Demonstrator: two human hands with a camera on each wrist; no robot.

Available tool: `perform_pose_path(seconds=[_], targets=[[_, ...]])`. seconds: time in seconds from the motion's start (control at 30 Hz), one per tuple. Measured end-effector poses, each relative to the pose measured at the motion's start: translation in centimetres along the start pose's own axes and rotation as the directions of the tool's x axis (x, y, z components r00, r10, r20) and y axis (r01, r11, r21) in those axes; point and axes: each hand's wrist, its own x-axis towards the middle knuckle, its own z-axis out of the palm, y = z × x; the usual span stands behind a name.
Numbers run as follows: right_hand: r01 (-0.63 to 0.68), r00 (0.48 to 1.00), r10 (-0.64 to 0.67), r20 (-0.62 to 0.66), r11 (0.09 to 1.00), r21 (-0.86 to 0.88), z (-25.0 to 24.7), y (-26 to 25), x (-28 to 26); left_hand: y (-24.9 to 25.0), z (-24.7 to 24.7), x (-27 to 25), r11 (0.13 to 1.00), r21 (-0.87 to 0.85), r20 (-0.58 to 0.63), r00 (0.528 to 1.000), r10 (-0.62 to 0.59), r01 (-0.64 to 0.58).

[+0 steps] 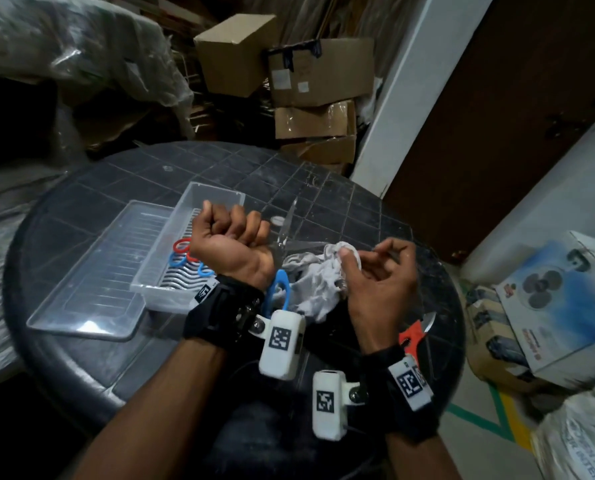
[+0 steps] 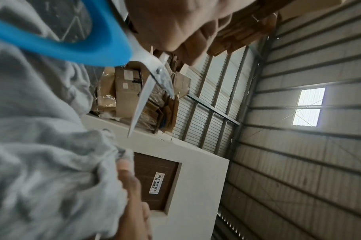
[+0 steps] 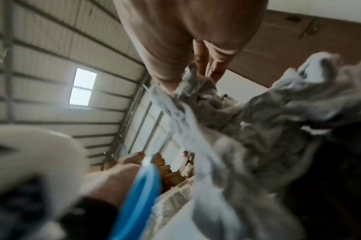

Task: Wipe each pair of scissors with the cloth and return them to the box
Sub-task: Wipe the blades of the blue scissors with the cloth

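My left hand (image 1: 233, 225) grips a pair of blue-handled scissors (image 1: 286, 233) above the table, palm up. The blades stand apart, one pointing away and one to the right. One blue handle loop (image 1: 278, 289) sticks out below my wrist. My right hand (image 1: 360, 259) pinches a crumpled white cloth (image 1: 315, 284) just right of the blades. In the left wrist view the scissors (image 2: 146, 95) show beside the cloth (image 2: 41, 146). The right wrist view shows the cloth (image 3: 278, 126) and the blue handle (image 3: 138, 194). The clear plastic box (image 1: 216, 197) behind my left hand holds red and blue scissors (image 1: 182, 252).
The box's clear lid (image 1: 91, 271) lies to the left on the round dark table (image 1: 323, 188). Orange-handled scissors (image 1: 414, 336) lie near the table's right edge by my right wrist. Cardboard boxes (image 1: 318, 88) are stacked behind the table, and a fan carton (image 1: 559, 306) stands on the floor at right.
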Motion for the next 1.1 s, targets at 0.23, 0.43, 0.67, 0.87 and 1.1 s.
perform_pose_path(seconds=[0.23, 0.43, 0.67, 0.87, 1.1], targets=[[0.146, 0.956, -0.136, 0.260, 0.989, -0.019, 2.1, -2.0, -2.2, 0.0, -0.3, 0.2, 0.999, -0.035, -0.052, 0.999, -0.015, 0.014], [0.305, 0.931, -0.245, 0.272, 0.929, -0.208, 2.6, -1.3, -1.1, -0.5, -0.3, -0.4, 1.000, 0.005, -0.003, 1.000, -0.025, 0.025], [0.169, 0.983, -0.156, 0.097, 0.973, -0.155, -0.4, -1.7, 2.3, -0.5, 0.0, -0.4, 0.999, 0.036, 0.073, 0.997, 0.021, -0.023], [0.450, 0.822, -0.295, 0.487, 0.860, -0.239, 1.6, -2.9, -0.1, -0.8, 0.2, -1.0, 0.997, 0.059, 0.140, 0.989, 0.038, -0.047], [0.485, 0.797, -0.279, 0.535, 0.824, -0.293, 1.7, -1.8, -0.8, -0.9, 0.5, -1.6, 0.995, 0.095, 0.187, 0.982, 0.018, -0.036]])
